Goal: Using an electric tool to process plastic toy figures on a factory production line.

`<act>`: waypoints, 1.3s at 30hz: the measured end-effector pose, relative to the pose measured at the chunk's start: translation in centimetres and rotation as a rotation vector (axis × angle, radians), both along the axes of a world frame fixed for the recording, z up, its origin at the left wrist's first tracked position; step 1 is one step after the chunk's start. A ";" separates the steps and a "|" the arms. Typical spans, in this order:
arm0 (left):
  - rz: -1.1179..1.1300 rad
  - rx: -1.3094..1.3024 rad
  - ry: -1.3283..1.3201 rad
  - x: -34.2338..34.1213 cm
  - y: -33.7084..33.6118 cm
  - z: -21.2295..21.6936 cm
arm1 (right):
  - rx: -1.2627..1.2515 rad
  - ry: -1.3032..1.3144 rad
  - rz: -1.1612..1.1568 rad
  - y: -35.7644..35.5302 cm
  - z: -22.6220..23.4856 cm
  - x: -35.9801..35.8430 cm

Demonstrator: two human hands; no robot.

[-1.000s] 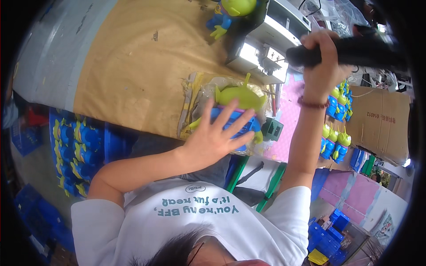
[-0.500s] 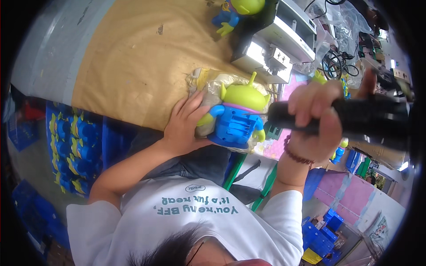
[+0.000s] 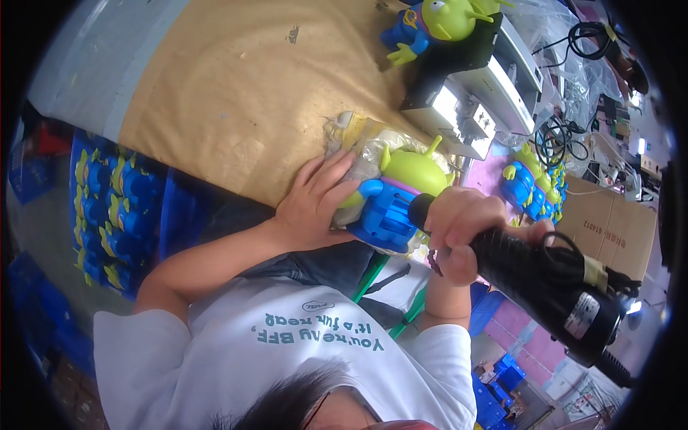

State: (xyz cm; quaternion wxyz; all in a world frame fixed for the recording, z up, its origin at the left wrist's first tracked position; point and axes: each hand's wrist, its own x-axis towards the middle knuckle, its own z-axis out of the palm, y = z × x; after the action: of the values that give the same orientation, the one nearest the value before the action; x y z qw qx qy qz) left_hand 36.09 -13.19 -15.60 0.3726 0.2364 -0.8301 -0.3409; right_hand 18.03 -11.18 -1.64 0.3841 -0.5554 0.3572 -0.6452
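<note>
My left hand [image 3: 315, 204] grips a green and blue alien toy [image 3: 390, 197] lying at the near edge of the brown-covered table [image 3: 236, 93], on top of a crumpled plastic bag [image 3: 362, 140]. My right hand [image 3: 466, 229] is closed around a black electric screwdriver [image 3: 545, 276], whose tip end presses against the toy's blue body. The tool's cable runs off to the lower right.
A second alien toy [image 3: 437, 21] stands on a grey machine [image 3: 473, 93] at the table's far side. Several more such toys [image 3: 534, 179] lie right of the machine, and blue crates of them [image 3: 107, 208] sit on the floor at left. A cardboard box [image 3: 609, 222] is at right.
My right hand brought the screwdriver down from the upper right onto the toy. My left hand closed on the toy and pulled it toward the table's near edge.
</note>
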 end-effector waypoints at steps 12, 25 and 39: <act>-0.010 0.040 -0.003 0.0 -0.2 0.2 | 0.028 0.010 0.026 -0.9 -0.2 0.0; -0.010 0.011 -0.010 0.0 0.0 0.3 | 0.056 0.063 0.046 -0.9 0.5 -0.3; -0.014 -0.096 -0.066 -0.3 0.3 0.5 | -0.064 0.071 -0.498 -9.4 2.7 -10.8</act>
State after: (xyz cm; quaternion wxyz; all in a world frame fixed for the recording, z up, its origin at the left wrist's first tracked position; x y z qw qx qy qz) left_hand 35.83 -12.94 -15.05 0.3534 0.2236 -0.8590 -0.2953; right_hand 7.19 -20.55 1.06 0.1828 -0.4845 0.4757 -0.7110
